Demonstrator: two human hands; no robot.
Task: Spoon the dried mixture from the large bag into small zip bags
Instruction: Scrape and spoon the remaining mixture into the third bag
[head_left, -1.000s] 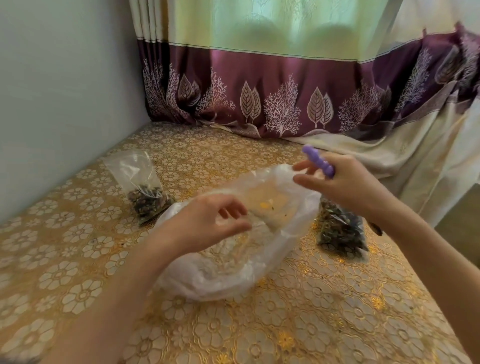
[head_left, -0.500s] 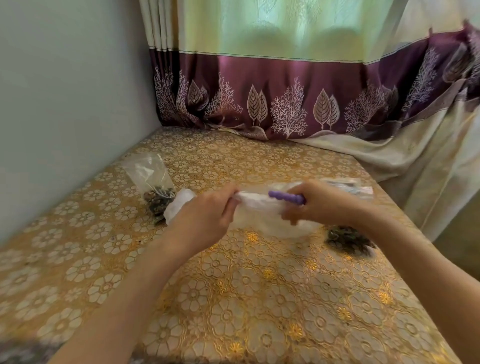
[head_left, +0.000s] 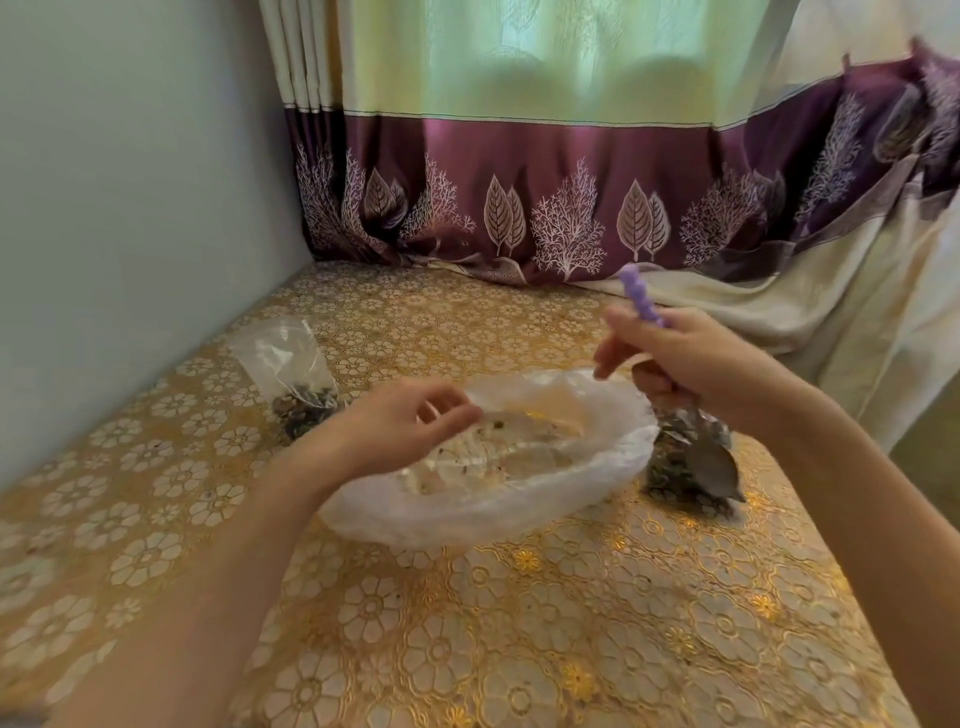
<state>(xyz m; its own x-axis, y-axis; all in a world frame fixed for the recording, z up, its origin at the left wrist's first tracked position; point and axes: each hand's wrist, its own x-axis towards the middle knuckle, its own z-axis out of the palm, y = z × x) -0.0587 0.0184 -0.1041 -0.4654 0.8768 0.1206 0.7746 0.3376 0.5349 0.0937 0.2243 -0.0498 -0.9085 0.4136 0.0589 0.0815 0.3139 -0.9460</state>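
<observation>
The large clear plastic bag (head_left: 498, 499) lies open and spread on the table with only crumbs of dried mixture inside. My left hand (head_left: 410, 421) pinches its near-left rim. My right hand (head_left: 691, 364) grips a spoon (head_left: 711, 457) with a purple handle; its metal bowl hangs down over a small zip bag (head_left: 670, 467) of dark dried mixture just right of the large bag. Another small zip bag (head_left: 293, 379), partly filled, lies to the left near the wall.
The table (head_left: 519, 649) has a gold floral cloth. A grey wall (head_left: 130, 208) borders it on the left and a purple and cream curtain (head_left: 519, 182) hangs behind. The table's right edge drops off beside my right forearm.
The large bag was stretched shut between both hands; now it lies spread open on the table. My right hand has lifted away to the right with the spoon pointing down.
</observation>
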